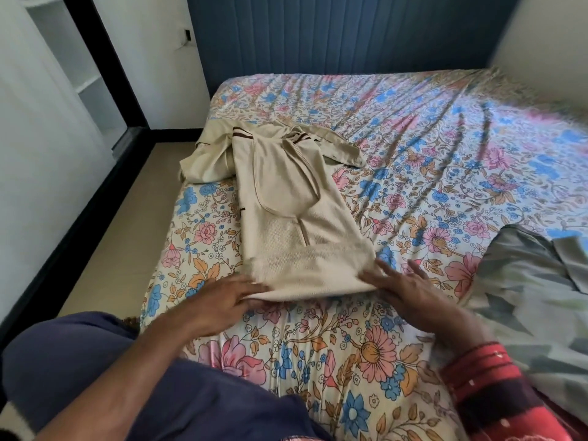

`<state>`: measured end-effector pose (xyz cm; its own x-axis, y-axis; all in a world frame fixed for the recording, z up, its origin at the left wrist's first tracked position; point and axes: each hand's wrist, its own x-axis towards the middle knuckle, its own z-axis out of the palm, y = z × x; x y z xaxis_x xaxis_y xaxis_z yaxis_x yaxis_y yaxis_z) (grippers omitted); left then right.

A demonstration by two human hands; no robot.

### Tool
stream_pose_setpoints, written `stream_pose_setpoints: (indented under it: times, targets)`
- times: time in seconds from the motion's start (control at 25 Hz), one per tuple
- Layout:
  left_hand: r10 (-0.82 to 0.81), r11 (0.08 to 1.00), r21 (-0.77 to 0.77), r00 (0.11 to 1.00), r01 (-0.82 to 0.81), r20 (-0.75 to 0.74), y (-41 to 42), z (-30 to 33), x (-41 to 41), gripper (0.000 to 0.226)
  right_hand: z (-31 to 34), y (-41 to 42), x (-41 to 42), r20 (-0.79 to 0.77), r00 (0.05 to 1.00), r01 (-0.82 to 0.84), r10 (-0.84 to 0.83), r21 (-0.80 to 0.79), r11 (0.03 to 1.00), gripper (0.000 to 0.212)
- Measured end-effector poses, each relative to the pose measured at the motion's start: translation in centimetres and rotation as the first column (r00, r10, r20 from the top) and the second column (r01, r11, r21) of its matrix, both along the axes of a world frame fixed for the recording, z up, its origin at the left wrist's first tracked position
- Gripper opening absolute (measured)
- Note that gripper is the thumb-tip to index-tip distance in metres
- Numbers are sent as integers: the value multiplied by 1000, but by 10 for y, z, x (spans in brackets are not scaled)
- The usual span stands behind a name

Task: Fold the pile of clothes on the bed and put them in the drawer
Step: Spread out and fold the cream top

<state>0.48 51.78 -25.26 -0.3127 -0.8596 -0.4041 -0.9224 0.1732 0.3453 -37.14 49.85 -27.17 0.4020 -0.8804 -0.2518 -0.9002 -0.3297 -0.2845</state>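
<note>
Nearest the camera, a dark blue garment [95, 377] covers the person's lap at lower left, and a red patterned sleeve [496, 386] enters at lower right. Beyond them the bed [334, 361], under a floral sheet in pink, blue and orange, fills most of the view and runs back to a blue padded headboard [334, 30]. A beige garment [296, 211] with brown stripes lies on the left half of the bed, its body folded into a long panel running away from the person, with sleeves and collar bunched at the far end. Its near hem lies between the two hands. The left hand [219, 300] reaches forward, palm down, at the near left corner of the hem; the thumb tucks under the fabric edge and the fingers lie over it, pinching the cloth. The right hand [401, 288] is flat and spread, fingers straight, at the near right corner of the hem; it is blurred, and whether the fingertips touch the cloth or only the sheet cannot be told. A crumpled grey and pale-printed cloth [534, 288] lies at the right edge of the bed, apart from the beige garment. Left of the bed, a strip of tan floor [117, 237] separates it from a white wardrobe [38, 100] with a black frame.
</note>
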Motion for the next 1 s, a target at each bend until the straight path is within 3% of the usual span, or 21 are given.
stream_pose_setpoints:
  times: [0.12,0.24,0.36,0.44,0.56,0.64,0.8,1.0]
  targets:
    - [-1,920,386,983,73,-183,7,40,26,40,49,19,-4,63,993,-110,96,284,953,22]
    - [101,840,535,942,91,-320,4,70,39,49,89,26,-1,197,973,-177,123,284,942,22]
    - [334,864,501,788,-37,-517,-21,80,50,44,99,1,18,457,890,-45,2,84,995,19]
    - [452,871,465,629,-158,-632,-44,74,53,42,93,-31,38,595,802,105,-58,-45,993,22]
    - [599,790,444,375,-423,-708,-82,54,45,26,76,-89,69,765,601,388,-229,-29,921,12]
    - [613,727,371,305,-578,-729,-110,38,39,18,59,-129,84,762,574,506,-300,-43,861,13]
    - [589,643,138,371,-753,-718,-168,8,33,17,33,-196,100,702,631,535,-331,-85,841,15]
    - [537,623,-49,473,-781,-699,-254,3,41,16,36,-270,110,689,648,545,-324,-122,829,9]
